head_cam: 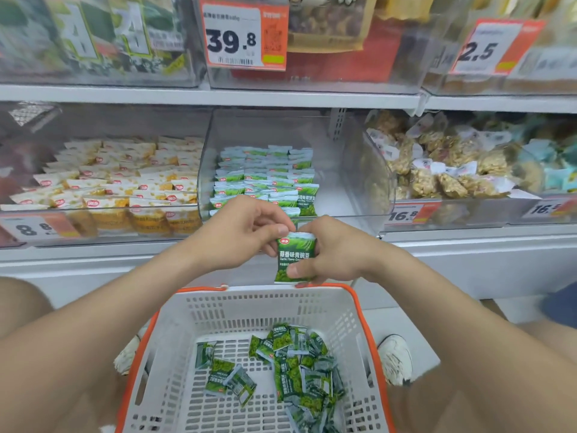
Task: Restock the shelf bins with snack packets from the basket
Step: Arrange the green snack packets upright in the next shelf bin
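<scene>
Between both hands [282, 245], green packet [295, 257], pinched upright.

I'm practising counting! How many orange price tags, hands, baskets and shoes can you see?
Orange price tags: 5
Hands: 2
Baskets: 1
Shoes: 2
Total: 10

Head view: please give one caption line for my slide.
Left hand and right hand hold green snack packets above the basket, facing the middle shelf bin.
</scene>
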`<state>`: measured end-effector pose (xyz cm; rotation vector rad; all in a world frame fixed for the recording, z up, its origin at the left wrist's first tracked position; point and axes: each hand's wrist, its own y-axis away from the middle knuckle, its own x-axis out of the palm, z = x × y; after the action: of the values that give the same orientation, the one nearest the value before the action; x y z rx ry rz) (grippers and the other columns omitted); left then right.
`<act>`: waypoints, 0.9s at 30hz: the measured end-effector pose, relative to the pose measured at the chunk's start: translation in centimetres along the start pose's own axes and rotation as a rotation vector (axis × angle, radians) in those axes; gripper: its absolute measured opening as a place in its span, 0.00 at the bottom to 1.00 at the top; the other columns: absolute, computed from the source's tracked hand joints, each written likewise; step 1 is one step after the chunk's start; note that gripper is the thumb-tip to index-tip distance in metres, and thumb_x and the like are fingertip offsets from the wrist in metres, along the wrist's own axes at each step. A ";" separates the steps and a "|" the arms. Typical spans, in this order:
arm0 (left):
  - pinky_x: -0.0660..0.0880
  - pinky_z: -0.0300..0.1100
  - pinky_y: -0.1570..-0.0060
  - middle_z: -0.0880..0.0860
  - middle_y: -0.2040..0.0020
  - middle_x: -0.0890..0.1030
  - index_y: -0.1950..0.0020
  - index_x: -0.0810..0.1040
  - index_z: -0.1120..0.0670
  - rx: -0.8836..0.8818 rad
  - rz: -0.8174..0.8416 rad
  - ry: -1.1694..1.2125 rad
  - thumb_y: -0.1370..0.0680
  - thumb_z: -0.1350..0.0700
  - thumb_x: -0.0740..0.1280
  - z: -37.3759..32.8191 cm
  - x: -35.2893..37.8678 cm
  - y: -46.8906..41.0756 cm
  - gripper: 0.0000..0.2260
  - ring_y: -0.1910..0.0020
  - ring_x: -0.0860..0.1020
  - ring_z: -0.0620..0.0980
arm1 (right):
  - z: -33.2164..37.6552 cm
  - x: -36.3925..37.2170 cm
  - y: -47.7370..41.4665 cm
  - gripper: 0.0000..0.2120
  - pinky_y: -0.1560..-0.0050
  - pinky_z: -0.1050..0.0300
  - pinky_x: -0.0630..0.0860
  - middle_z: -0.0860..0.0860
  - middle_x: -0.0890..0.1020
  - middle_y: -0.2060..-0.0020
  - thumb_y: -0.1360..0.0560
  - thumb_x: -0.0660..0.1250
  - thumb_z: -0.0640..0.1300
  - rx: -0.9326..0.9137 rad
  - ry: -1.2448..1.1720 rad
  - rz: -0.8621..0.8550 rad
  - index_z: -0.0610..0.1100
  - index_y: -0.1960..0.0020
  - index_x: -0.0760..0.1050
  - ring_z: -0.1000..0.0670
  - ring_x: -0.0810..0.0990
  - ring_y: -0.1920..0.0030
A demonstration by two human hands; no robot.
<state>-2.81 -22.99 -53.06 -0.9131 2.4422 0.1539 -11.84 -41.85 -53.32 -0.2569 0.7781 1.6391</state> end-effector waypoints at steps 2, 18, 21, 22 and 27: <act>0.82 0.39 0.61 0.55 0.59 0.87 0.48 0.85 0.57 0.034 -0.047 -0.040 0.17 0.62 0.69 -0.3 0.1 -0.6 0.05 0.65 0.86 0.51 | 0.3 -0.5 -0.1 0.16 0.52 0.42 0.85 0.46 0.87 0.57 0.29 0.80 0.48 -0.025 0.111 -0.065 0.46 0.45 0.79 0.46 0.87 0.57; 0.70 0.58 0.32 0.54 0.26 0.72 0.26 0.70 0.51 0.103 -0.066 -0.831 0.17 0.41 0.51 2.6 -1.3 -5.6 0.25 0.28 0.71 0.58 | 0.5 -6.7 -5.3 0.20 0.49 0.54 0.73 0.41 0.80 0.37 0.19 0.67 0.46 0.110 0.439 -0.406 0.39 0.29 0.74 0.39 0.78 0.39; 0.62 0.60 0.25 0.54 0.17 0.60 0.19 0.62 0.46 0.073 0.037 -0.874 0.17 0.40 0.46 3.2 -1.4 -6.1 0.28 0.20 0.60 0.56 | 0.5 -7.5 -7.3 0.07 0.58 0.58 0.71 0.39 0.80 0.37 0.21 0.70 0.45 0.189 0.531 -0.309 0.41 0.48 0.78 0.41 0.79 0.45; 0.58 0.60 0.23 0.53 0.16 0.56 0.18 0.60 0.45 0.063 0.059 -0.884 0.17 0.41 0.45 3.3 -1.4 -6.2 0.27 0.18 0.56 0.55 | 0.5 -7.6 -8.0 0.09 0.63 0.59 0.69 0.40 0.81 0.38 0.22 0.71 0.44 0.199 0.539 -0.281 0.46 0.58 0.73 0.43 0.79 0.51; 0.53 0.61 0.21 0.52 0.15 0.52 0.17 0.58 0.43 -0.020 0.148 -0.824 0.19 0.39 0.41 3.9 -1.3 -6.7 0.30 0.16 0.51 0.54 | 0.4 -7.0 -10.4 0.24 0.55 0.49 0.84 0.40 0.76 0.40 0.28 0.73 0.37 0.200 0.515 -0.302 0.44 0.36 0.68 0.43 0.82 0.56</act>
<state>3.97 -26.33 -55.22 -0.5189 1.7290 0.4989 -0.31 -46.82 -52.64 -0.6363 1.2182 1.2076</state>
